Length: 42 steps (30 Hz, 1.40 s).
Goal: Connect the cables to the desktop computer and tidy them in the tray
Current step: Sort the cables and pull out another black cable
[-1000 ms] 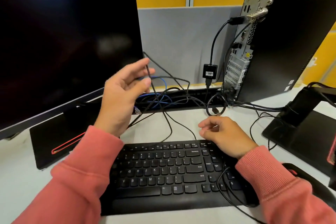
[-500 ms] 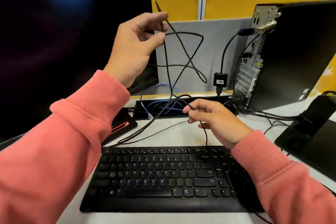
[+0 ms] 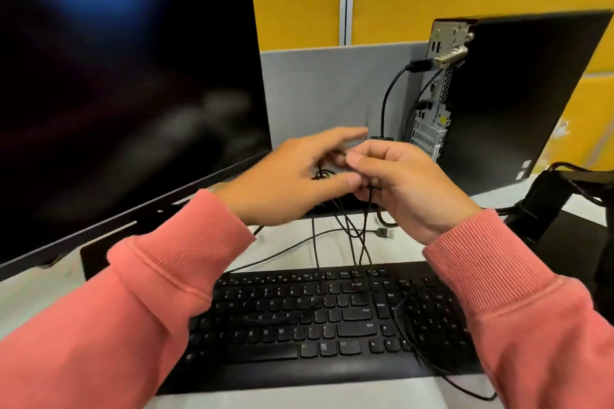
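Observation:
My right hand (image 3: 412, 186) is closed around a bunch of thin black cable (image 3: 352, 236) above the desk, its strands hanging down to the keyboard. My left hand (image 3: 292, 176), blurred, meets it from the left with fingers spread over the same cable. A loose USB plug (image 3: 385, 232) lies on the desk below my hands. The black desktop computer (image 3: 511, 100) stands at the right with its rear panel (image 3: 435, 100) turned toward me and a black adapter cable (image 3: 387, 100) plugged near its top. The cable tray is almost fully hidden behind my hands.
A large dark monitor (image 3: 123, 96) fills the left. The black keyboard (image 3: 315, 319) lies in front, with a cable looped over its right end. A second monitor's black stand (image 3: 558, 209) sits at the far right. A grey divider (image 3: 332, 86) closes off the desk's back.
My left hand has come down from head height to meet the right hand. The wide cable loop it held up has been gathered into a bunch in my right hand.

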Tool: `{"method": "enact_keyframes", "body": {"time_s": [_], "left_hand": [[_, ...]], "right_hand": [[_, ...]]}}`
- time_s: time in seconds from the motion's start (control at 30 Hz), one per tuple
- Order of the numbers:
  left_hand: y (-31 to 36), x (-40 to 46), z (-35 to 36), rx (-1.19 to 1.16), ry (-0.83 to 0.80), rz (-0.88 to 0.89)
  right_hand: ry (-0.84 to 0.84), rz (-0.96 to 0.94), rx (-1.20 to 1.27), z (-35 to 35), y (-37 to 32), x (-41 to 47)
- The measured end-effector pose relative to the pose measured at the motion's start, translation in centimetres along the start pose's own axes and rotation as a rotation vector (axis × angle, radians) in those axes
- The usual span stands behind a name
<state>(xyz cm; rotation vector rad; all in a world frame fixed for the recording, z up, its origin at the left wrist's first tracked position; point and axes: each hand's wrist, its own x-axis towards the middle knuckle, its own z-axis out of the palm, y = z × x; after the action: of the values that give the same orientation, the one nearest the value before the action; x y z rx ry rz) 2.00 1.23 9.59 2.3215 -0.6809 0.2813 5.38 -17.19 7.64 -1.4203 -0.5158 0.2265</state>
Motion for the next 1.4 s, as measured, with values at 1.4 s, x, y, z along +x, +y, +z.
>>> {"method": "enact_keyframes", "body": {"time_s": [1.4], "left_hand": [[-8.2, 3.4, -3.8, 0.083, -0.115, -0.541]], "right_hand": [[0.652, 0.136, 0.244, -3.4, 7.6, 6.2]]}}
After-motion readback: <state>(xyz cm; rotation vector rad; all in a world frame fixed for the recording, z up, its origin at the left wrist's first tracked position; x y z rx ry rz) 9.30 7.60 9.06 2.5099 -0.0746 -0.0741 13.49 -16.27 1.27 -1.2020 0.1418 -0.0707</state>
